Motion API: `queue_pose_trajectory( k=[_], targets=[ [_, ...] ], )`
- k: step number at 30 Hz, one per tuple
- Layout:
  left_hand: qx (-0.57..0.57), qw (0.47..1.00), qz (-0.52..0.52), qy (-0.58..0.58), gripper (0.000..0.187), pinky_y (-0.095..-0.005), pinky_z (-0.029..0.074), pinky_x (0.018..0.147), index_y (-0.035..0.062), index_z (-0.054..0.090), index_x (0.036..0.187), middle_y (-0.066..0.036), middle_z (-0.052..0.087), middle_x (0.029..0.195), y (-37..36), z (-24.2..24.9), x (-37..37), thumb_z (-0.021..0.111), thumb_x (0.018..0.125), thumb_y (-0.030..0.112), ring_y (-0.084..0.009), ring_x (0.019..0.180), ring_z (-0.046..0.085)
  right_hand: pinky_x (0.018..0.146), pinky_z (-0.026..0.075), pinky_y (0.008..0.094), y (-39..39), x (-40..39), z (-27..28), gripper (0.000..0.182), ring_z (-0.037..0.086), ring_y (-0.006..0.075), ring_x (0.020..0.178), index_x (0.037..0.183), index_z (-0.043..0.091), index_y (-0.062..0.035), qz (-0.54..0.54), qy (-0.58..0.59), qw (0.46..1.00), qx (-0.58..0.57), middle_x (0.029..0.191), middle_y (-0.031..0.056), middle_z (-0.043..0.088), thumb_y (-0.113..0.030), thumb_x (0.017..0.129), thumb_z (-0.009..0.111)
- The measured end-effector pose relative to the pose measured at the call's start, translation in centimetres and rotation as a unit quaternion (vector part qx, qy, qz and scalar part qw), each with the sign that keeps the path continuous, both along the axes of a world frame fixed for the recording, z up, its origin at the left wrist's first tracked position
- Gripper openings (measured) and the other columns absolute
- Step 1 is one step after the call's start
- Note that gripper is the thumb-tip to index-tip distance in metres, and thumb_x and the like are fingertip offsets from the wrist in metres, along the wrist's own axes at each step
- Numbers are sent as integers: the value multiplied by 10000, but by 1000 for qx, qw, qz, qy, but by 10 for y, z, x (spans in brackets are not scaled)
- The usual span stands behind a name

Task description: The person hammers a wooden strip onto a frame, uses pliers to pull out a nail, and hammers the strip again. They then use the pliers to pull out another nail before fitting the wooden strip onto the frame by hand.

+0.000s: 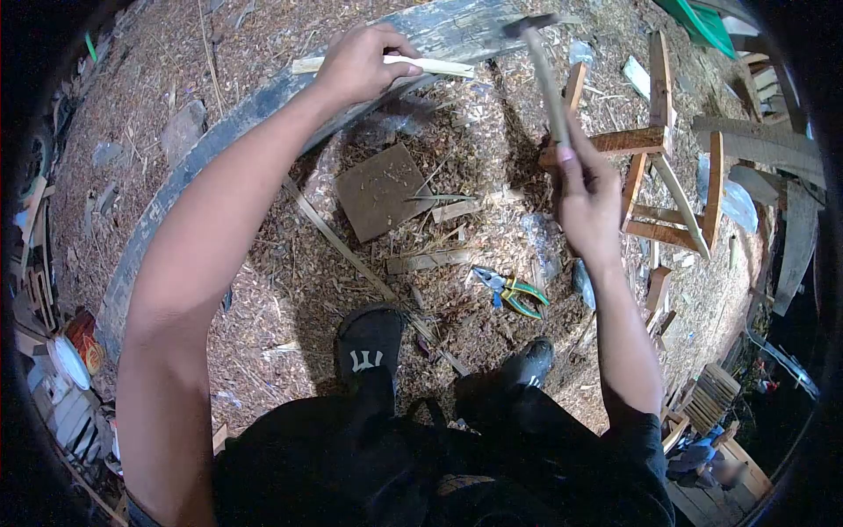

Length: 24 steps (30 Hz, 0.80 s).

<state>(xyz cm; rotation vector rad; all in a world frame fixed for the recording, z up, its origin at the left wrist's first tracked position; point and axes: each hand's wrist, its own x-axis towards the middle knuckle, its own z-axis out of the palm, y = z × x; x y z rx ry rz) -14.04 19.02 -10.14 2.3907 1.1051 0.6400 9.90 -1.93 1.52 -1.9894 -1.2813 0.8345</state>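
My left hand (364,66) is closed round a pale wooden strip (439,67), which lies across a long weathered plank (219,145). The strip sticks out on both sides of the hand. My right hand (587,189) grips a hammer (546,83) by its wooden handle. The hammer's dark head is up and to the left of that hand, near the right end of the plank, apart from the strip. Some motion blur softens the right hand and hammer.
Right of my right hand stands a wooden frame (663,230). A brown square board (379,193), pliers (509,290) and wood scraps lie on the chip-covered ground. Two dark shoes (371,342) are at the bottom centre. A green object (702,26) is at the top right.
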Motion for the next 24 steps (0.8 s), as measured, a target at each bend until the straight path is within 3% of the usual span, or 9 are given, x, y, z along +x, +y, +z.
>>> queue_pose_trajectory(
  k=[3,7,9,10,11,14,19,21,24],
  targets=[
    [-31,999,6,6,254,-423,521,885,147,796,1020,-65,722,1002,1,1,2,817,832,317,-270,967,683,1146,389,408,-4,2,-10,415,543,301,1352,1465,530,-40,99,-62,992,-43,1418,212,599,-117,1058,509],
    [-20,1000,7,16,246,-428,521,886,150,797,1022,-58,722,1002,-1,-1,0,820,831,305,-273,970,682,1156,372,411,-5,-4,-6,417,526,299,1371,1467,532,-54,42,-19,999,14,1415,213,602,-128,1057,521],
    [-8,1000,7,13,245,-428,521,884,151,798,1023,-55,723,1002,0,1,1,820,832,303,-273,969,682,1054,471,383,-7,0,-13,419,623,259,1243,1474,533,-73,-7,-37,998,54,1414,199,609,-129,1059,523],
    [-14,1000,4,16,245,-426,521,882,153,798,1026,-51,723,1002,-1,2,1,818,834,303,-270,968,682,776,545,317,-12,-10,-9,424,678,163,896,1483,532,-97,-37,-4,999,26,1327,190,670,-120,1060,524],
    [-19,1000,1,19,245,-425,521,880,155,798,1029,-47,724,1003,0,3,0,816,836,303,-267,967,682,547,457,282,-18,-5,-17,429,541,84,638,1489,531,-124,-23,12,1000,-13,1200,168,729,-113,1060,525],
    [6,1000,-14,-1,234,-429,522,875,155,797,1033,-51,712,981,-1,1,-2,805,844,295,-277,963,678,522,375,231,-31,-19,-26,471,437,39,613,1518,498,-162,15,-38,998,-50,801,-3,628,-92,1053,538],
    [85,996,-27,-19,215,-433,514,859,155,797,1034,-57,683,936,-4,-7,-4,789,854,272,-285,950,666,517,367,223,-40,-30,-57,452,445,31,603,1514,503,-124,-15,-13,999,42,775,-12,601,-74,1065,503],
    [107,993,-31,-25,212,-435,510,854,153,797,1034,-59,674,923,-3,-8,-5,785,857,267,-287,944,663,572,512,284,-41,-35,-55,464,589,87,599,1511,497,-105,-36,22,999,4,1118,195,749,-76,1049,525],
    [115,992,-42,-20,212,-442,501,846,141,798,1024,-58,674,919,-3,-8,-4,780,862,275,-285,923,657,616,538,275,-36,-34,-60,460,634,101,681,1502,504,-79,-25,2,1000,-9,1180,210,729,-50,1043,518]
  ],
)
